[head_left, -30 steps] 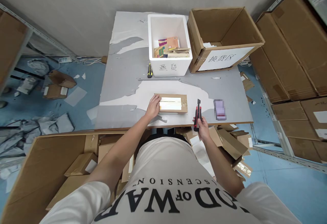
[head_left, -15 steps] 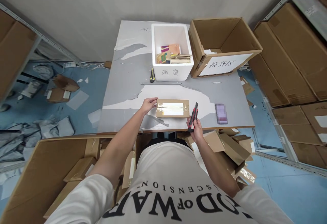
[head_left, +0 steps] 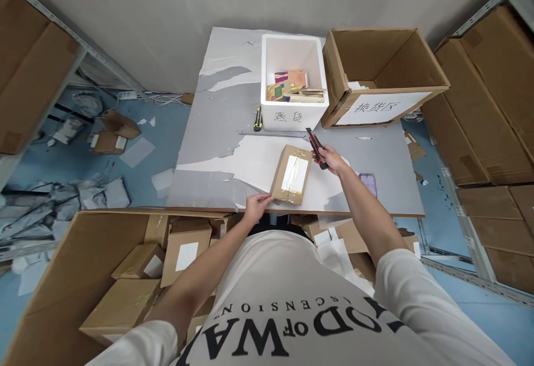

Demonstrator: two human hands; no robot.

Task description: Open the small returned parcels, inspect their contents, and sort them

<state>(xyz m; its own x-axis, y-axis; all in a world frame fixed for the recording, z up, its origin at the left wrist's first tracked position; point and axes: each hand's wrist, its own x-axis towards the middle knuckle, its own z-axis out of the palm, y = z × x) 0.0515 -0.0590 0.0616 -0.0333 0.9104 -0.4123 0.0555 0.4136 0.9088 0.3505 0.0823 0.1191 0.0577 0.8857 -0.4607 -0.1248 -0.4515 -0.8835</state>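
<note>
A small taped cardboard box (head_left: 291, 176) with a white label lies turned at an angle on the table. My left hand (head_left: 257, 207) pinches its near left corner at the table's front edge. In my right hand (head_left: 332, 160) is a black and red utility knife (head_left: 317, 148), its tip pointing away from me, up and to the left. Some fingers of that hand are close to the far right side of the box; whether they touch it I cannot tell.
A white foam box (head_left: 295, 115) with books and a large labelled carton (head_left: 387, 107) stand at the back. Beside the foam box lies a black and yellow utility knife (head_left: 258, 119). A purple blurred item (head_left: 368, 184) lies right. Below left, a big carton (head_left: 104, 238) holds boxes.
The small box has turned from lying crosswise to pointing mostly away from me. My left hand has come nearer to me, and my right hand with the knife has moved farther away.
</note>
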